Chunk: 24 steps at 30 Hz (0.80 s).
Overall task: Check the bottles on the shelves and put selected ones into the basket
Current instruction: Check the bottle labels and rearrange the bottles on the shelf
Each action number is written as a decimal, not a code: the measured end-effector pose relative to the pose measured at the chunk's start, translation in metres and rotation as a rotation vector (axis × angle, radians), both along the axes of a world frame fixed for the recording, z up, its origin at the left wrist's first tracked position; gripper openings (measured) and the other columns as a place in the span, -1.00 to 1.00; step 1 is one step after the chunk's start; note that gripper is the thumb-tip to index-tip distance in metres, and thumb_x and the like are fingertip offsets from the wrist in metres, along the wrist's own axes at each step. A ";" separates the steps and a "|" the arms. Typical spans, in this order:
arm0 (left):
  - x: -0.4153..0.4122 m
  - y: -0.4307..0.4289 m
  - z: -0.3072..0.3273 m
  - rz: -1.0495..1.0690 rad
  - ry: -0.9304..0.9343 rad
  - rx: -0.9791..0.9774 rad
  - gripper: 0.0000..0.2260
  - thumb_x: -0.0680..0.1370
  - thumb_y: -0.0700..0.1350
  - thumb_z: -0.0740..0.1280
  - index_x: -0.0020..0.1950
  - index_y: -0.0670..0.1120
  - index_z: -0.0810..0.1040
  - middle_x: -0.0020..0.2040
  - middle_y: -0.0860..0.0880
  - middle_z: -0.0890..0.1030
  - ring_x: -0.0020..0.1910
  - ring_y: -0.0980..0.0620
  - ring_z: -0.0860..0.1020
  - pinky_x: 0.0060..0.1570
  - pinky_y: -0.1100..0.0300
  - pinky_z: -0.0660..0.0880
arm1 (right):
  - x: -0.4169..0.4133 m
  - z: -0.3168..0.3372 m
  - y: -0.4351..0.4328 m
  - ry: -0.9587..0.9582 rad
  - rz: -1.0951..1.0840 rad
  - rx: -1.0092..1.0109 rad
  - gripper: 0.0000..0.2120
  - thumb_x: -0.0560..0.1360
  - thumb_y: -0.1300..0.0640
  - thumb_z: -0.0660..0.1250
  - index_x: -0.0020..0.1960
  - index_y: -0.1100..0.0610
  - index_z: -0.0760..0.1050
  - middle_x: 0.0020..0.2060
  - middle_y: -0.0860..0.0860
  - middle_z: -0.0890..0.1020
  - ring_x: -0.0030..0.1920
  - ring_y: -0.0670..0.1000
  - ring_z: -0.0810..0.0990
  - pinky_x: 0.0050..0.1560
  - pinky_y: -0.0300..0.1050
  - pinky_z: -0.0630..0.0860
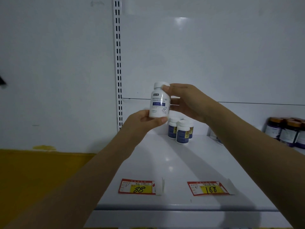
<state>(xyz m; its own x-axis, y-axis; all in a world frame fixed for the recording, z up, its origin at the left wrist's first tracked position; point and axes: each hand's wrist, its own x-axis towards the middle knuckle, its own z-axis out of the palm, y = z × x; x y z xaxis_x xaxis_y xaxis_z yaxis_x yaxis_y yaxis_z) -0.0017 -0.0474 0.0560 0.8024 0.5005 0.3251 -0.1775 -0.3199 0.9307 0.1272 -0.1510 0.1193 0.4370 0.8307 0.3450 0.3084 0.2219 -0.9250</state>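
One shelf (173, 162): white, runs near to far; stock only at the far edge.
Right hand (186, 103): thumb and fingers pinch the cap end of the held bottle.
Left hand (145, 121): grips the base from the left, thumb across the bottom.
Dark jars (287, 131): far right, well apart from both hands.
Held bottle (159, 103): upright, label facing near, in the air over the shelf.
White bottles (180, 131): small cluster just below and beyond. Risk: a fingertip slip on smooth plastic drops the held bottle onto them and topples some.
Basket: not in view. Risk: a blind lowering misses it.
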 end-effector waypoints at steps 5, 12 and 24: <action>0.004 -0.002 -0.005 0.068 -0.059 -0.023 -0.68 0.38 -0.13 0.50 0.09 -0.01 0.53 -0.16 0.18 0.62 -0.32 0.41 0.57 -0.38 0.58 0.42 | 0.000 0.000 -0.001 -0.081 -0.017 -0.092 -0.71 0.55 0.01 0.28 0.15 0.18 0.57 -0.02 0.03 0.65 0.00 0.00 0.63 0.13 -0.07 0.58; 0.001 -0.001 -0.003 0.062 -0.022 -0.020 -0.58 0.39 -0.07 0.49 0.23 -0.05 0.53 -0.04 0.11 0.64 -0.12 0.27 0.57 -0.21 0.43 0.40 | -0.003 0.000 -0.001 -0.092 -0.099 -0.092 -0.73 0.49 0.01 0.35 0.03 0.21 0.58 -0.12 0.03 0.69 -0.14 -0.04 0.69 -0.12 -0.22 0.62; 0.007 0.004 -0.004 0.057 -0.132 -0.029 -0.56 0.36 -0.28 0.50 0.18 -0.06 0.49 0.06 0.06 0.63 -0.02 0.18 0.60 -0.14 0.45 0.52 | -0.016 -0.001 -0.008 -0.243 -0.117 -0.023 -0.74 0.47 0.15 0.40 0.16 0.10 0.53 0.06 0.02 0.65 0.03 -0.08 0.65 0.04 -0.22 0.59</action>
